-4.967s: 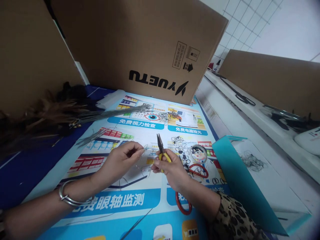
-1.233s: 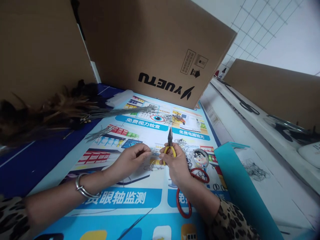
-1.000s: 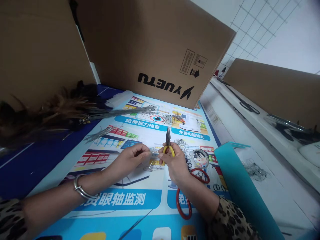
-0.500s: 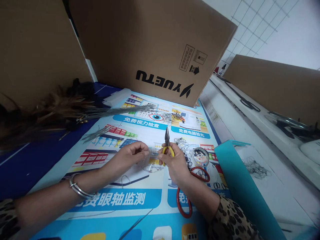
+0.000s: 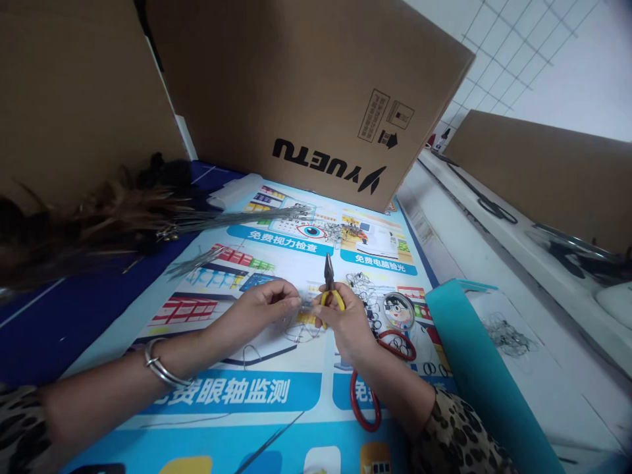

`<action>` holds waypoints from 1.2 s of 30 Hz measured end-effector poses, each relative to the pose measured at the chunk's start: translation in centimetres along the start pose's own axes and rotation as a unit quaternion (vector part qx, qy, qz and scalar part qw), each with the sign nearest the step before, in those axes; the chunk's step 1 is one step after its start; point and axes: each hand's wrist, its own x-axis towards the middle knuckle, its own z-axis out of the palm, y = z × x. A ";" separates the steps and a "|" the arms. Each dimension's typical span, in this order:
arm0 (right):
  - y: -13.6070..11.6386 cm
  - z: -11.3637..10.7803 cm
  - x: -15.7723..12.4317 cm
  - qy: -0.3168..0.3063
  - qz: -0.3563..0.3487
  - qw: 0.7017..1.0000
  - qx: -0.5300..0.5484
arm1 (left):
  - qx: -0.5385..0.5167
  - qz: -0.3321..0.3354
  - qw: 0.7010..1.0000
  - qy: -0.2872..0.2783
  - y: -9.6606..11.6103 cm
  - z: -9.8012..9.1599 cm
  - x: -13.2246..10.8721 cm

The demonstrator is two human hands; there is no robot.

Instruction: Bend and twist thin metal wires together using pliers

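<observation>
My right hand (image 5: 345, 319) is closed around yellow-handled needle-nose pliers (image 5: 330, 283), whose dark jaws point up and away from me. My left hand (image 5: 261, 309) pinches one end of a thin steel wire (image 5: 296, 329) that loops down between both hands. The fingertips of the two hands nearly touch above a printed blue poster (image 5: 247, 395) that covers the table. A silver bangle (image 5: 160, 365) circles my left wrist.
Red-handled scissors (image 5: 365, 401) lie under my right forearm beside a round tin (image 5: 397, 308) and small metal rings (image 5: 363, 289). Brown feathers on wires (image 5: 99, 220) lie at left. Cardboard boxes (image 5: 316, 99) stand behind. A teal folder (image 5: 484, 382) leans at right.
The hands stayed together at the wire, with small finger shifts. The pliers' tip tilted slightly. The camera moved a little.
</observation>
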 end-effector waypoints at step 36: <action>-0.1 -0.5 -0.2 -0.018 0.005 1.000 -0.016 | 0.035 0.004 0.999 0.010 0.1 0.0 0.0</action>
